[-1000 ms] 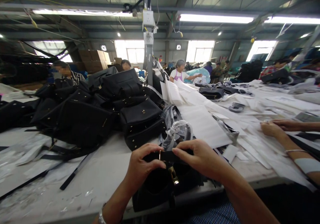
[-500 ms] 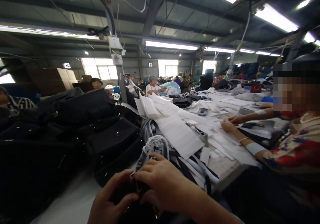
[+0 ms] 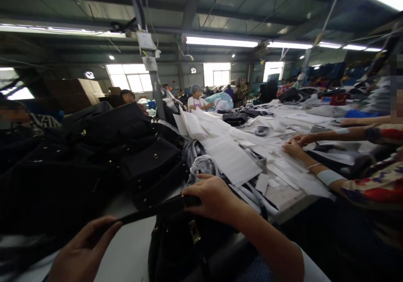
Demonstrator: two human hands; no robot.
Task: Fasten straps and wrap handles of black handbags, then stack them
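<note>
A narrow black strap (image 3: 147, 213) stretches between my two hands. Its left end is pinched between the thumb and fingers of my left hand (image 3: 85, 246), at the lower left. My right hand (image 3: 212, 199) is closed on the strap's other end, just above a black handbag (image 3: 176, 252). A gold-coloured metal clasp (image 3: 194, 231) shows on the front of that bag. The bag stands close in front of me; its lower part runs out of the picture. Whether the strap is fastened to the bag I cannot tell.
Black bags (image 3: 151, 160) are heaped to my left. White foam sheets (image 3: 233, 158) and wrapped straps (image 3: 203, 166) lie ahead on the table (image 3: 292, 202). A co-worker's hands (image 3: 296, 143) are at the right. A post (image 3: 156, 93) rises behind the heap.
My hands were close together over the bag. Now my left hand has moved away to the left and the strap is drawn out between them. The view has shifted slightly.
</note>
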